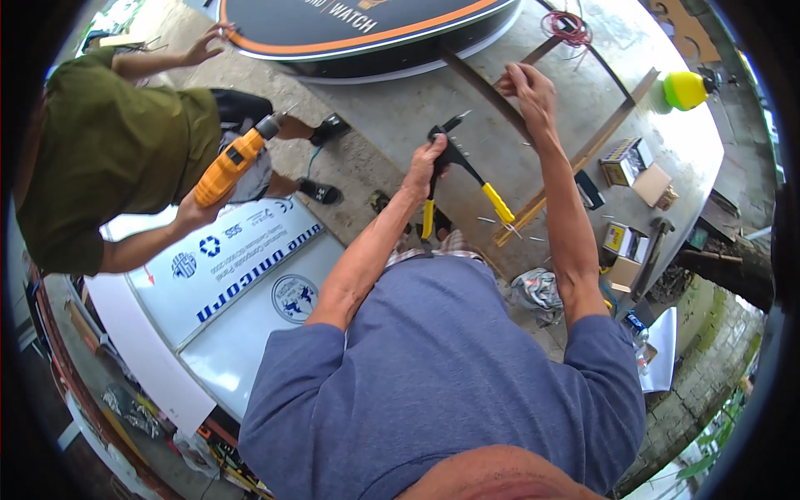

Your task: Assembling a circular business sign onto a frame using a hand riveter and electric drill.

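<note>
My left hand [425, 169] is wrapped round the black body of a hand riveter [457, 158], whose yellow-gripped handles [497, 202] are spread apart and whose nose points away from me. My right hand [532, 93] is raised over the metal table, fingers curled together beside a dark flat bar [487, 90]. What it pinches, if anything, is too small to make out. Beyond both hands lies a large rounded sign [367, 42] with a dark face and orange border; the bar runs out from its side. Several small rivets [533, 238] lie near the handles.
At left a co-worker in a green shirt holds an orange cordless drill [229, 167] and touches the sign's edge. Wooden strips [575, 167], small open boxes [627, 162], a hammer [654, 250], coiled red wire [567, 30] and a yellow spray bottle [685, 90] are at right. Wrapped panels [250, 275] are at left.
</note>
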A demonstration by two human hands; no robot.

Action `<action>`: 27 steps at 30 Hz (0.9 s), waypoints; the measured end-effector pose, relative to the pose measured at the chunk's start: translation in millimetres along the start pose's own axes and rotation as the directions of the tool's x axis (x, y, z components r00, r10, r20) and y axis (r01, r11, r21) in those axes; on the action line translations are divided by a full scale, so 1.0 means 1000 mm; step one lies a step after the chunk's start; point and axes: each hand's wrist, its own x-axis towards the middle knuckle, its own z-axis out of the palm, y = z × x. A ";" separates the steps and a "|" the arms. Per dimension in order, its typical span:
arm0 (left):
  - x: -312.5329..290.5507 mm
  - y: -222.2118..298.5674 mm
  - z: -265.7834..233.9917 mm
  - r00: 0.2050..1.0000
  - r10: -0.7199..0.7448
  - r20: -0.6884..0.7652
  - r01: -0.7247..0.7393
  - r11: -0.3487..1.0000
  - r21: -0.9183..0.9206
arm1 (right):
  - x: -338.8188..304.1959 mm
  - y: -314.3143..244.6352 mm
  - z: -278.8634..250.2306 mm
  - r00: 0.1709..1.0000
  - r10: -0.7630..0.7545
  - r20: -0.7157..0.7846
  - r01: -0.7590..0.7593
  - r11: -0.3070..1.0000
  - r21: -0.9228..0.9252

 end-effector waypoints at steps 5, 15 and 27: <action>0.008 -0.010 -0.011 0.986 0.003 -0.165 -0.001 1.000 0.013 | 0.079 0.020 0.017 1.000 0.028 0.006 -0.029 0.991 0.132; 0.025 0.008 0.004 0.885 0.340 -0.317 0.116 0.499 0.859 | 0.147 0.036 0.062 0.982 0.188 -0.018 -0.170 0.920 0.353; 0.086 0.162 -0.073 0.440 0.600 -0.668 -0.593 0.753 0.285 | 0.153 0.037 0.050 0.982 0.185 0.037 -0.186 0.914 0.360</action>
